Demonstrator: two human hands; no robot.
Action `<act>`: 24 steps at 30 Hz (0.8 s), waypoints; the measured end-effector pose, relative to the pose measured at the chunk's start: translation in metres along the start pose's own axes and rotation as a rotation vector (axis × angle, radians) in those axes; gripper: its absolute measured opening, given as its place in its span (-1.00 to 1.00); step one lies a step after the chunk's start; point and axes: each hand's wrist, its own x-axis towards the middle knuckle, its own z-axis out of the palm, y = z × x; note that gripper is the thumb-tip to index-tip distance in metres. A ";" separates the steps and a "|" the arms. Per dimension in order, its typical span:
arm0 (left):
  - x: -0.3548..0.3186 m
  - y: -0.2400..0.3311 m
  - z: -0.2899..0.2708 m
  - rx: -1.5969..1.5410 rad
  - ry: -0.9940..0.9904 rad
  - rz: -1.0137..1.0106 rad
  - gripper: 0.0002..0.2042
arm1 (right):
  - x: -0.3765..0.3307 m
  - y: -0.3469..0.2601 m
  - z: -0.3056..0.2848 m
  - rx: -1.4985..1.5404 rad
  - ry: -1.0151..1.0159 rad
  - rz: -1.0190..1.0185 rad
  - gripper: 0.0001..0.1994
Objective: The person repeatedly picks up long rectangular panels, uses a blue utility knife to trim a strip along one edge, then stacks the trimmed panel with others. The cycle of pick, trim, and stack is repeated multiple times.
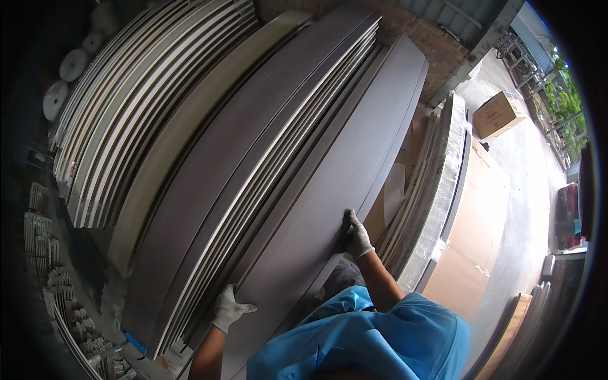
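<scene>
While both gloved hands grip its edges, the long dark brown board (pixel 329 183) leans at the front of a stack of other boards and seems to be in the middle of being pulled off or set onto that stack — which of the two cannot be told. The left hand (pixel 229 308) is closed around the board's lower left edge, fingers wrapped over the side. The right hand (pixel 356 235) is closed on the right edge, higher up, fingers curled around it. The board touches the dark boards (pixel 253 158) behind it, and further left stands a row of pale boards (pixel 145 107). On the right are boards wrapped in clear plastic (pixel 437 190) and flat sheets of cardboard (pixel 475 221), with a cardboard box (pixel 498 114) on the ground well apart. The board looks big and heavy, so the next move likely needs both hands to hold tight and move together — one slip and the far end could swing or scrape its neighbours. The person wears a blue shirt (pixel 380 342).
</scene>
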 end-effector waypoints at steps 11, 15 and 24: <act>0.155 0.043 0.026 -0.196 -0.185 -0.163 -0.12 | 0.142 -0.053 -0.004 -0.055 0.098 -0.045 0.25; 0.200 0.043 0.032 -0.111 -0.226 -0.195 -0.09 | 0.169 -0.071 0.005 -0.147 0.206 -0.009 0.24; 0.274 0.021 0.051 -0.252 -0.343 -0.257 -0.15 | 0.215 -0.078 0.033 -0.199 0.331 -0.067 -0.20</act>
